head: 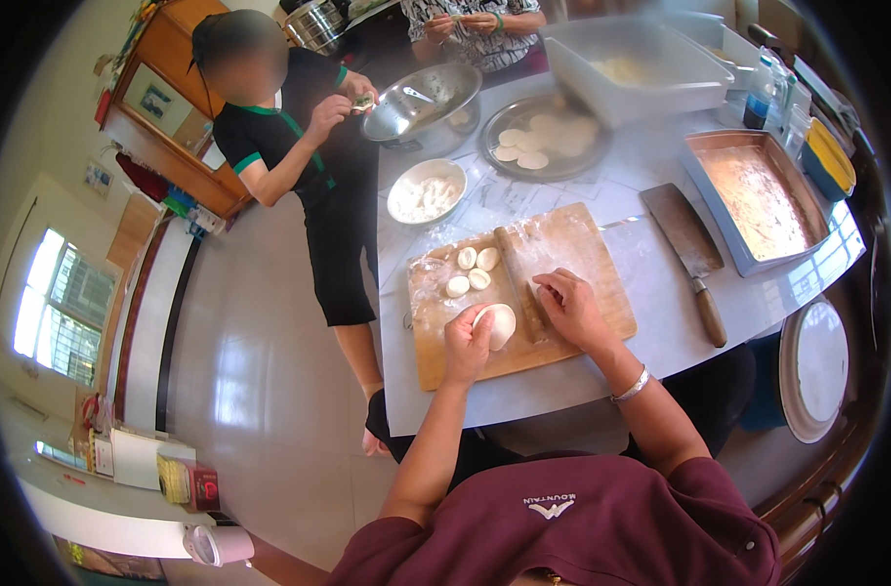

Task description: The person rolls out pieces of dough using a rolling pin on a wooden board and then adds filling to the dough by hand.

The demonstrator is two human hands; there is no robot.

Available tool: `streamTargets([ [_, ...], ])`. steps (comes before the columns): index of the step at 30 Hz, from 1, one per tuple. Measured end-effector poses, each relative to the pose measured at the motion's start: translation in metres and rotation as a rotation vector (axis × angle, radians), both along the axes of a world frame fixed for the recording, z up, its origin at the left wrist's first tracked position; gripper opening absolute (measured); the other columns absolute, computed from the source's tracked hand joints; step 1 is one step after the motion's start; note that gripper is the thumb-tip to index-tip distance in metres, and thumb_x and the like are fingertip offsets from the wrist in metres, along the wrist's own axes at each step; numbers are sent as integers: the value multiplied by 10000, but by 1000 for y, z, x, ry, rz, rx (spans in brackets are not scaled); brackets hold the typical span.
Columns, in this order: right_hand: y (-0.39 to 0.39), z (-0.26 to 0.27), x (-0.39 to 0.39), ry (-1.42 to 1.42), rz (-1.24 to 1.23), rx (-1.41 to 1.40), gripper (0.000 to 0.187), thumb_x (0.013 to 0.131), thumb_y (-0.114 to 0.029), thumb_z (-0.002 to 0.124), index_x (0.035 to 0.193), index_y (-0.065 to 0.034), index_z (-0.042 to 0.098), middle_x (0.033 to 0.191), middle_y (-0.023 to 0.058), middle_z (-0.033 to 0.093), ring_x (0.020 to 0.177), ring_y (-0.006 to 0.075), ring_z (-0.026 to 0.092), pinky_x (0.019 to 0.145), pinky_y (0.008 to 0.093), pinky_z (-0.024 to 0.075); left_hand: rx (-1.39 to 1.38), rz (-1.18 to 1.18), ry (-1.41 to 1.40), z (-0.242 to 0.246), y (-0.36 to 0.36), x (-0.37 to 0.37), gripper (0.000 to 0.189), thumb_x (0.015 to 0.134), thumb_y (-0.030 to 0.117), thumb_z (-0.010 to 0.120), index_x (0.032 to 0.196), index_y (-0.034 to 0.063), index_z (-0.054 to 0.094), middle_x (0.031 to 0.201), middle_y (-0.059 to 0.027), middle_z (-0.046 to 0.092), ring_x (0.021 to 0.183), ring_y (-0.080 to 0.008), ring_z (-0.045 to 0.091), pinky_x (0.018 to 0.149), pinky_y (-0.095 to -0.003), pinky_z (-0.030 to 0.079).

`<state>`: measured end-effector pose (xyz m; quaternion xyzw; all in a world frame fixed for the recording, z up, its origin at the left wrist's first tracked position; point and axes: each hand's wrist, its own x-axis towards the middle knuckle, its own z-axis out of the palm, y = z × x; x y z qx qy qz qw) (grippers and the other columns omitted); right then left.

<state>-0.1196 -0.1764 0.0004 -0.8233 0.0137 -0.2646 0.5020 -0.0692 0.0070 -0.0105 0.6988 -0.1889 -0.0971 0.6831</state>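
Observation:
A round dough wrapper is pinched between the thumb and fingers of my left hand, over the left part of a floured wooden board. My right hand hovers or rests by the right side of a wooden rolling pin, its fingers curled; whether it touches the pin or holds anything is not plain. Several small dough pieces lie left of the pin. Behind the board stand a white bowl of flour and a round metal tray with flat wrappers.
A cleaver lies right of the board, beside a rectangular pan. A large metal bowl and a white plastic tub stand farther back. One person at the left holds a filled wrapper; another is at the back.

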Motion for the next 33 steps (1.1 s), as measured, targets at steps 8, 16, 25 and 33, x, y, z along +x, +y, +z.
streamTargets([
  [8, 1, 5, -2, 26, 19, 0, 159, 806, -48, 550, 930, 18, 625, 778, 157, 577, 663, 285, 582, 614, 339, 471, 45, 11, -98, -2, 1, 1, 228, 889, 166, 553, 978, -33, 621, 802, -32, 632, 704, -67, 555, 624, -225, 473],
  [16, 0, 4, -1, 24, 21, -24, 165, 805, -47, 549, 937, 18, 623, 777, 155, 574, 669, 287, 580, 620, 343, 470, 77, 26, -119, -3, 0, 2, 219, 882, 154, 554, 963, -37, 626, 802, -39, 637, 721, -75, 557, 658, -230, 466],
  [25, 0, 4, -1, 40, 11, -34, 160, 799, -53, 553, 923, 18, 627, 756, 154, 574, 667, 292, 579, 613, 345, 465, 50, 4, -26, 0, 0, 0, 214, 880, 146, 543, 961, -33, 629, 793, -42, 638, 718, -73, 556, 658, -231, 464],
  [33, 0, 1, 0, -22, 26, -44, 170, 812, -24, 540, 950, 34, 620, 743, 122, 555, 585, 197, 534, 553, 279, 433, 61, 8, -65, -4, 1, 1, 218, 879, 152, 542, 967, -27, 629, 808, -54, 649, 726, -87, 574, 668, -243, 472],
])
